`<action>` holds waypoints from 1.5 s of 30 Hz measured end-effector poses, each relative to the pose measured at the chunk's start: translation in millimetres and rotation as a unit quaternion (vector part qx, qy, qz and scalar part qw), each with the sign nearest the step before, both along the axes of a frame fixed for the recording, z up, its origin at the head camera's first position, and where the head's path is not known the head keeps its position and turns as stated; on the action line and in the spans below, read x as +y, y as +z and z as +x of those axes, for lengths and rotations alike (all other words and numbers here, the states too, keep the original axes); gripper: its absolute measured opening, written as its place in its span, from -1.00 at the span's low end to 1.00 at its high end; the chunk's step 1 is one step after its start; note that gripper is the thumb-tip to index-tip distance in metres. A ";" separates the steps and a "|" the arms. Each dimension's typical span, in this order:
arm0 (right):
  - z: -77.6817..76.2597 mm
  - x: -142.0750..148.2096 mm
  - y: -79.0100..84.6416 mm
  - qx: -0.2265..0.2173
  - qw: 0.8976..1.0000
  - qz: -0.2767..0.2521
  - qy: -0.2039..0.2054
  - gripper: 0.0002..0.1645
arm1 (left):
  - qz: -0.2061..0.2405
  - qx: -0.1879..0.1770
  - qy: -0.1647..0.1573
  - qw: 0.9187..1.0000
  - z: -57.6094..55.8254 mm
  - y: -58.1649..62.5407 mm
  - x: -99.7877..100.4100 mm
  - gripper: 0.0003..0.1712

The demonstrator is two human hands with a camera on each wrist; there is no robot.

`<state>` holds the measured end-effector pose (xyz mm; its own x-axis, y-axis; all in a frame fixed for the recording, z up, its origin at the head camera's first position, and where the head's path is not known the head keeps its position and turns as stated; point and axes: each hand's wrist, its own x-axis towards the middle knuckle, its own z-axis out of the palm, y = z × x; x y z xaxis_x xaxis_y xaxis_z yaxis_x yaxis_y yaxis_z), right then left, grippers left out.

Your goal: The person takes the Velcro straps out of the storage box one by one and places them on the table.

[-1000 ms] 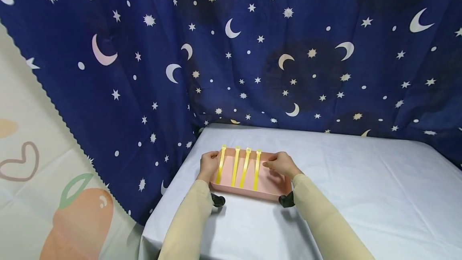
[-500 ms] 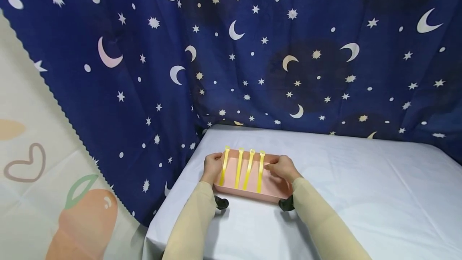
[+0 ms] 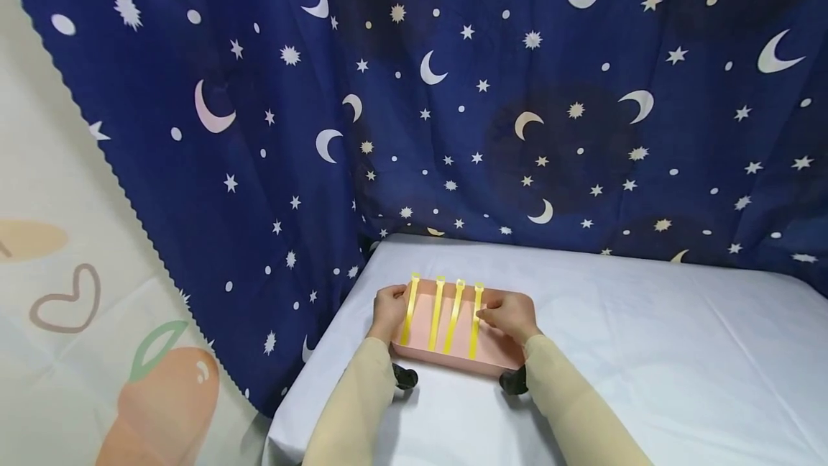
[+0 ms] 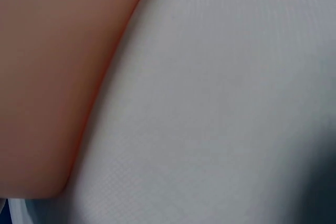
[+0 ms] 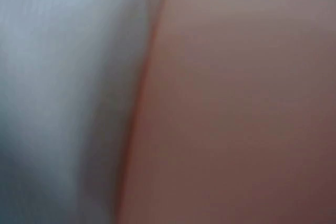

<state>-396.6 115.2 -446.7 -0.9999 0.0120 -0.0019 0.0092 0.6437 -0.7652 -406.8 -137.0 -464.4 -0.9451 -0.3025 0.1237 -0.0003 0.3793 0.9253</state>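
Note:
A shallow pink tray [image 3: 448, 359] lies on the white-covered table. Several yellow zip ties [image 3: 436, 315] stand in a row across it, square heads up at the far rim. My left hand [image 3: 389, 311] grips the tray's left side, fingers over the rim. Over the right part of the tray is my right hand [image 3: 512, 316], its thumb and fingertips right at the rightmost zip tie [image 3: 475, 329]; I cannot tell whether they pinch it. Close up, the tray's smooth wall fills the left of the left wrist view [image 4: 47, 77] and the right of the right wrist view [image 5: 236, 119].
Dark wrist cameras [image 3: 405, 377] hang under both sleeves, just in front of the tray. White cloth covers the table [image 3: 647, 351]. A blue curtain [image 3: 517, 92] with moons and stars hangs behind, and a cream printed cloth [image 3: 65, 380] hangs at the left.
My right hand has shifted left relative to the tray, its fingertips going from beside the rightmost zip tie onto it. The left hand stays at the tray's side. The head view has tilted slightly.

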 end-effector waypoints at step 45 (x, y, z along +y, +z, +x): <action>-4.5 -15.1 -14.6 -0.049 0.985 -0.154 -0.064 -0.86 | -0.010 0.014 -0.002 1.000 1.9 1.4 4.2 -0.64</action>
<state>-401.2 100.1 -461.3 -0.9850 0.1221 -0.1217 0.1589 0.3691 -0.9157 -404.9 -132.7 -462.9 -0.9421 -0.2964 0.1568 0.0277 0.3972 0.9173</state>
